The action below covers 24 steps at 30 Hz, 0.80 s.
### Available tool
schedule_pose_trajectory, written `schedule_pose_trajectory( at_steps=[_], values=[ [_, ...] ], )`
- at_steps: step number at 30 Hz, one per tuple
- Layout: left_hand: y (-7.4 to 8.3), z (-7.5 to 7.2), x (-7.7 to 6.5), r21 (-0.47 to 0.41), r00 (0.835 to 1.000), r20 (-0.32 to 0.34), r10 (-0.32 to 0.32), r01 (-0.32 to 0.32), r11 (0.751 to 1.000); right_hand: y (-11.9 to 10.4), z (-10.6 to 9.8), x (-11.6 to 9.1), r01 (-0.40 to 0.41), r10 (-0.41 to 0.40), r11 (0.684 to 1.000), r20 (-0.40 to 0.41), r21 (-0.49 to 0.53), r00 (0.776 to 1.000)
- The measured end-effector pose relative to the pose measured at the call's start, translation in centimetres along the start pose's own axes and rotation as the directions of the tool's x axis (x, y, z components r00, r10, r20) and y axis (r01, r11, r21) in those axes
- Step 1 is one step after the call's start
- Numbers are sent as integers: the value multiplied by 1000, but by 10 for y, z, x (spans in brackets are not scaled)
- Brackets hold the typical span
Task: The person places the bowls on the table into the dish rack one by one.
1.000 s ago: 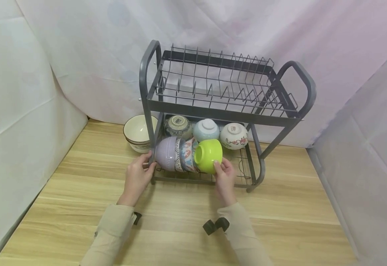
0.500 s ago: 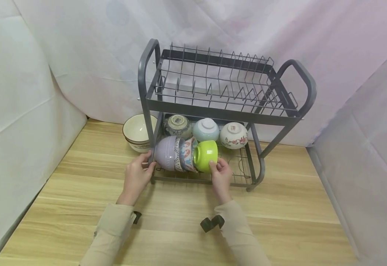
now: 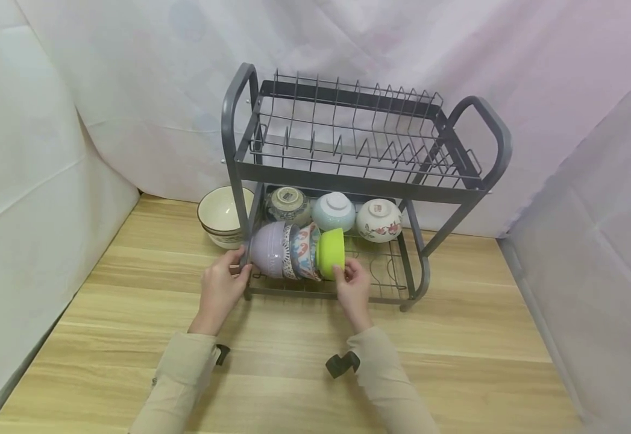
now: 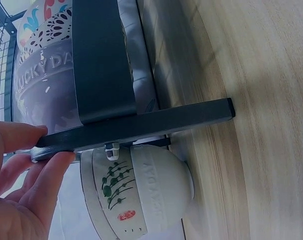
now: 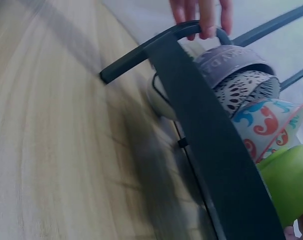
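My left hand (image 3: 219,294) pinches the front left post of the dark metal dish rack (image 3: 358,182), thumb and fingers on either side of the metal in the left wrist view. With my right hand (image 3: 355,295) I hold a lime green bowl (image 3: 331,253) by its rim, on its side, its base turned left. It meets the open end of a sideways row of nested bowls on the lower shelf: a purple bowl (image 3: 268,250) at the post, a black-speckled white bowl (image 5: 236,92), and a red-and-blue patterned bowl (image 3: 306,250). How far the green bowl sits inside is hidden.
Behind the row, three bowls stand upside down: a dark patterned bowl (image 3: 288,206), a pale blue bowl (image 3: 334,212) and a flowered white bowl (image 3: 379,221). Cream bowls (image 3: 219,211) are stacked on the wooden table (image 3: 131,325) left of the rack. A wire upper shelf (image 3: 355,126) overhangs.
My right hand has moved left with the green bowl, and the bowl has turned so its base faces the patterned bowl. The left hand keeps its grip on the rack.
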<state>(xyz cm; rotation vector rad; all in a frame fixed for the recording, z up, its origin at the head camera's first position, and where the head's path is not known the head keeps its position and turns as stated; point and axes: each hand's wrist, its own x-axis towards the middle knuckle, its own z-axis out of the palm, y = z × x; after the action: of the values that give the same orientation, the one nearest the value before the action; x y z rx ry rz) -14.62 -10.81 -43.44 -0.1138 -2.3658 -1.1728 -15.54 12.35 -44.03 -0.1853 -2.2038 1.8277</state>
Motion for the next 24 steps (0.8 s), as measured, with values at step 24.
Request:
schedule_pose_trajectory(
  at_steps=[24],
  values=[
    [1,-2,0,22,1000,11,-6,5,1000,5,-4,-11,129,-112,986,152,-106,982]
  ],
)
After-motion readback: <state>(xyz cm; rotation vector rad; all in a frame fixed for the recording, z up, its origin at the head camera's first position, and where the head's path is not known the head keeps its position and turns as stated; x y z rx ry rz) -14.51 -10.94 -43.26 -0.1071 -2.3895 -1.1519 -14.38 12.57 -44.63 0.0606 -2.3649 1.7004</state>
